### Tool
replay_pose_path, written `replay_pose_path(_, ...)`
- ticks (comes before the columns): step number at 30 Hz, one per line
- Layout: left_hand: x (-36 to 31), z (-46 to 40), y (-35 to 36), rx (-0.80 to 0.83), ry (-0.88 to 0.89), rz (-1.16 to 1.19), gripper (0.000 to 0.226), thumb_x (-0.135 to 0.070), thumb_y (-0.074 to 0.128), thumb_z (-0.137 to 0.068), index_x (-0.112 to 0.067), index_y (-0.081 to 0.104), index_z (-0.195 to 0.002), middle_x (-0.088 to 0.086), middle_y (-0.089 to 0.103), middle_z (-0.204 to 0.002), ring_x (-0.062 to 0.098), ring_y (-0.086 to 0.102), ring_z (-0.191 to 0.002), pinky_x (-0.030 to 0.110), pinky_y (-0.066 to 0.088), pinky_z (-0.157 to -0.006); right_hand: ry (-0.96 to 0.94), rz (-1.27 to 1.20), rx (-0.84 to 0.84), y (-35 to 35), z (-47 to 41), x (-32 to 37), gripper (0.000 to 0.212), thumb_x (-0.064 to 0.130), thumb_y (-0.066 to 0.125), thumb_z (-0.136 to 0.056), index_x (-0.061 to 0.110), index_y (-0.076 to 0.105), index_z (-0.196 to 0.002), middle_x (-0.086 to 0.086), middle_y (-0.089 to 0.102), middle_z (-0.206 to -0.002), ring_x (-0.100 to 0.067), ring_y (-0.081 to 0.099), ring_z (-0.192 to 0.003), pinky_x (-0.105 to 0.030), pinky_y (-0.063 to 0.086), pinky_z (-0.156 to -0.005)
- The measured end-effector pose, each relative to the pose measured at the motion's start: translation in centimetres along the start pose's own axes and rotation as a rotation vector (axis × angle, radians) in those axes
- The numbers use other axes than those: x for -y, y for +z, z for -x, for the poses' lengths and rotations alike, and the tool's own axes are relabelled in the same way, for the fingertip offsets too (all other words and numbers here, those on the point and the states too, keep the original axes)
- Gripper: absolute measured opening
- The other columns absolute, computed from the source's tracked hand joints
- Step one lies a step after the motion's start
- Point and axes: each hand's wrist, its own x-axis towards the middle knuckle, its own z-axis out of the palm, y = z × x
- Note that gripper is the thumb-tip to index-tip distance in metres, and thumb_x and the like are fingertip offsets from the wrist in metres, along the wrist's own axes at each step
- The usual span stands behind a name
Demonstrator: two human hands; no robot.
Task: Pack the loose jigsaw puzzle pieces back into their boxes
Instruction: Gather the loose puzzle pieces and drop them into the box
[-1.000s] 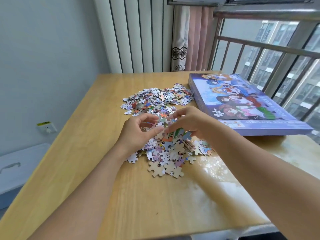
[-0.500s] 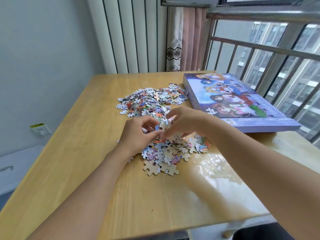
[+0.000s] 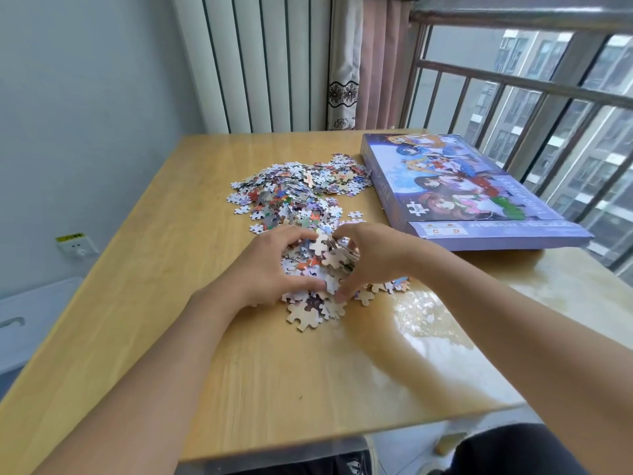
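Loose jigsaw pieces (image 3: 298,190) lie in a wide heap on the wooden table (image 3: 171,269), stretching from the far middle toward me. My left hand (image 3: 267,265) and my right hand (image 3: 373,255) cup the near end of the heap from both sides, fingers curled around a mound of pieces (image 3: 325,258) pressed between them. A few pieces (image 3: 308,315) lie just in front of my thumbs. The purple puzzle box (image 3: 472,186), closed with its picture lid up, lies flat to the right of the heap, apart from my hands.
The table's right side runs along a window with metal railing (image 3: 534,90). A curtain (image 3: 363,63) and ribbed white panel (image 3: 260,63) stand behind the table. A wall socket (image 3: 76,246) is low on the left wall. My knee (image 3: 507,450) shows under the near edge.
Both hands have dropped from pinching pieces above the heap to closing round its near end, pushing the pieces into a tighter mound. The view has shifted slightly left.
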Motion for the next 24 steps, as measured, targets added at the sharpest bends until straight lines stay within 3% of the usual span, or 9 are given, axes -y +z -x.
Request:
replay_pose_path(4, 0.5, -0.3, 0.6, -0.129, -0.030, 0.060, 0.058, -0.047, 0.085, -0.069, -0.033, 0.066, -0.122, -0.016, 0.064, -0.122, 0.001, 0.058, -0.113, 0.022, 0.045, -0.099, 0.000, -0.133, -0.104, 0.3, -0.7, 0.0, 0.097, 0.040, 0.093, -0.064, 0.017, 0.047, -0.146, -0.003, 0.057, -0.136, -0.020, 0.057, -0.110, -0.027, 0.045, -0.079)
replay_pose_path(8, 0.5, -0.5, 1.3, -0.240, -0.018, 0.119, 0.039, -0.039, 0.082, -0.077, -0.027, 0.072, -0.113, -0.016, 0.069, -0.105, -0.009, 0.061, -0.097, 0.001, 0.042, -0.081, 0.041, -0.244, -0.150, 0.5, -1.4, 0.1, 0.080, 0.035, 0.092, -0.065, 0.002, 0.060, -0.129, -0.017, 0.067, -0.121, -0.030, 0.069, -0.095, -0.044, 0.061, -0.075)
replay_pose_path(12, 0.3, -0.7, 1.7, -0.322, -0.023, 0.139, 0.030, -0.038, 0.080, -0.081, -0.029, 0.074, -0.109, -0.022, 0.067, -0.099, -0.014, 0.060, -0.093, -0.001, 0.040, -0.079, 0.093, -0.439, -0.138, 0.5, -2.0, -0.3, 0.067, 0.031, 0.094, -0.064, 0.002, 0.066, -0.118, -0.011, 0.068, -0.093, -0.021, 0.060, -0.069, -0.031, 0.049, -0.062)
replay_pose_path(15, 0.0, -0.7, 1.6, -0.328, -0.023, 0.159, 0.029, -0.038, 0.077, -0.084, -0.029, 0.074, -0.111, -0.021, 0.069, -0.098, -0.011, 0.062, -0.094, 0.002, 0.043, -0.078, 0.131, -0.598, -0.128, 0.6, -2.0, -1.2, 0.060, 0.032, 0.094, -0.064, 0.007, 0.068, -0.112, -0.007, 0.067, -0.093, -0.016, 0.058, -0.071, -0.027, 0.044, -0.063)
replay_pose_path(18, -0.2, -0.7, 1.5, -0.383, -0.061, 0.195, 0.029, -0.039, 0.072, -0.088, -0.028, 0.072, -0.115, -0.018, 0.071, -0.098, -0.011, 0.062, -0.097, 0.002, 0.042, -0.078, 0.148, -0.716, -0.181, 0.8, -1.2, -1.9, 0.066, 0.029, 0.092, -0.068, 0.001, 0.065, -0.121, -0.017, 0.067, -0.122, -0.021, 0.056, -0.078, -0.031, 0.041, -0.065)
replay_pose_path(20, -0.3, -0.7, 1.1, -0.489, -0.045, 0.151, 0.026, -0.038, 0.069, -0.091, -0.024, 0.072, -0.113, -0.014, 0.072, -0.100, -0.005, 0.064, -0.096, 0.008, 0.046, -0.083, 0.154, -0.776, -0.247, 0.5, -0.5, -2.4, 0.073, 0.028, 0.091, -0.071, -0.008, 0.059, -0.126, -0.023, 0.062, -0.131, -0.028, 0.064, -0.085, -0.034, 0.048, -0.070)
replay_pose_path(22, -1.1, -0.7, 0.6, -0.571, 0.008, 0.079, 0.022, -0.033, 0.068, -0.093, -0.020, 0.072, -0.110, -0.012, 0.071, -0.104, 0.003, 0.064, -0.099, 0.016, 0.047, -0.088, 0.137, -0.816, -0.299, 0.0, 0.2, -2.9, 0.070, 0.026, 0.090, -0.072, -0.006, 0.060, -0.127, -0.023, 0.066, -0.124, -0.026, 0.069, -0.091, -0.034, 0.052, -0.072)
replay_pose_path(24, -2.1, -1.1, 0.2, -0.575, 0.055, 0.035, 0.018, -0.029, 0.068, -0.093, -0.020, 0.072, -0.108, -0.012, 0.068, -0.105, 0.008, 0.063, -0.101, 0.023, 0.047, -0.091, 0.119, -0.847, -0.321, -0.4, 0.6, -3.5, 0.059, 0.026, 0.092, -0.070, 0.004, 0.069, -0.120, -0.017, 0.072, -0.104, -0.025, 0.070, -0.083, -0.034, 0.053, -0.066)
